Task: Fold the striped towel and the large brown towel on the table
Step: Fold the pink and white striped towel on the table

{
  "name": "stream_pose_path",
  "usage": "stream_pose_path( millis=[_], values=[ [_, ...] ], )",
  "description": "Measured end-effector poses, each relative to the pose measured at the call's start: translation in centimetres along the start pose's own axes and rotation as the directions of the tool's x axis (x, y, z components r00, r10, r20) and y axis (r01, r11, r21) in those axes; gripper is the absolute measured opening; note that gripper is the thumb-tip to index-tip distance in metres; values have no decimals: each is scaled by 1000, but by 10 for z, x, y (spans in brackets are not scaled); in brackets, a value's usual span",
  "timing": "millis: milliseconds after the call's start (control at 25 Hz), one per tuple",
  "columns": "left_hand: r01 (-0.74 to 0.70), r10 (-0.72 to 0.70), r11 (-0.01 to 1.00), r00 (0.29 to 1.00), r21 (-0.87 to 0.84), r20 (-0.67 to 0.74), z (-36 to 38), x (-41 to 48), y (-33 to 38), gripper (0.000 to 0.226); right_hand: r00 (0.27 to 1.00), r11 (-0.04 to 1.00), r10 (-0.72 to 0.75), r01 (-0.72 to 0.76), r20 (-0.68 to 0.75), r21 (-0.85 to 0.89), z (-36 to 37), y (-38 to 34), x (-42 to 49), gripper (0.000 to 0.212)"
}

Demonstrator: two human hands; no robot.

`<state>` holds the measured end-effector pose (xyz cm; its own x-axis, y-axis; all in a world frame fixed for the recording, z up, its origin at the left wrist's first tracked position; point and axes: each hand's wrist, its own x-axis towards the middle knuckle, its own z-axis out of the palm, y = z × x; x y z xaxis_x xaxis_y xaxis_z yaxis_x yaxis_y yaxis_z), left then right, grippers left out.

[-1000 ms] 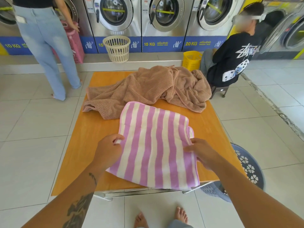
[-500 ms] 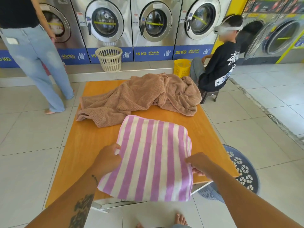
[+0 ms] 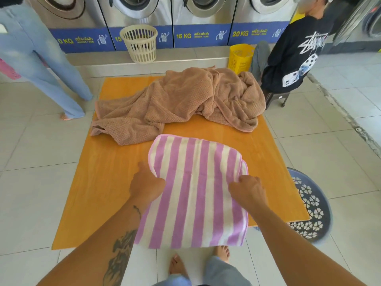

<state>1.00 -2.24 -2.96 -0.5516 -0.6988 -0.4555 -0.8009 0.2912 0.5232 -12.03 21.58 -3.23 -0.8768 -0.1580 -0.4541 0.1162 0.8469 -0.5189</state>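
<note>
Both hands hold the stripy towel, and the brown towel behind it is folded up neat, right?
No. The brown towel is not folded: the head view shows it crumpled in a heap. The left hand and right hand do hold the striped towel in front of it.

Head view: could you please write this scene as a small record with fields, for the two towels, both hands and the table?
striped towel: folded over, pink and white, near end hanging past the table edge
brown towel: crumpled heap at the far side, not folded
left hand: grips the striped towel's left edge
right hand: pinches its right edge
table: orange top, holds both towels
blue basket: on the floor, right of the table
</note>
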Motion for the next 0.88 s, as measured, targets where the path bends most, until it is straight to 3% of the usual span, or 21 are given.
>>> stream_pose_path(
  millis=[120, 280, 400, 480, 600, 720, 800, 880],
  values=[
    [33, -38, 990, 999, 134, 32, 7, 1, 12, 23, 993, 988, -116, 115, 1, -106, 3, -12, 13, 21],
    [-67, 67, 997, 998, -32, -2, 9, 17, 23, 13, 952, 942, -292, 302, 88, -144, 0, -44, 55, 30],
    [-85, 78, 993, 994, -87, -73, -2, 30, 29, 9, 966, 972, -212, 224, 147, -65, -13, -64, 82, 22],
    [-46, 32, 988, 995, -147, -92, -8, 33, 31, 7, 983, 982, -138, 120, 119, 145, -27, -67, 89, 20],
    [-14, -18, 958, 994, -287, -108, -13, 34, 25, 17, 993, 893, -95, 53, 72, 447, -45, -60, 79, 18],
    [29, -49, 937, 998, -349, -48, -20, 29, 13, 29, 995, 918, -69, 37, 67, 395, -45, -34, 67, 20],
    [67, -61, 967, 998, -245, 30, -23, 24, 4, 30, 992, 956, 13, -49, 122, 289, -38, -19, 65, 5],
    [83, -68, 985, 993, -152, 97, -24, 20, -1, 38, 982, 958, 71, -116, 176, 261, -29, -13, 65, 14]
  ],
)
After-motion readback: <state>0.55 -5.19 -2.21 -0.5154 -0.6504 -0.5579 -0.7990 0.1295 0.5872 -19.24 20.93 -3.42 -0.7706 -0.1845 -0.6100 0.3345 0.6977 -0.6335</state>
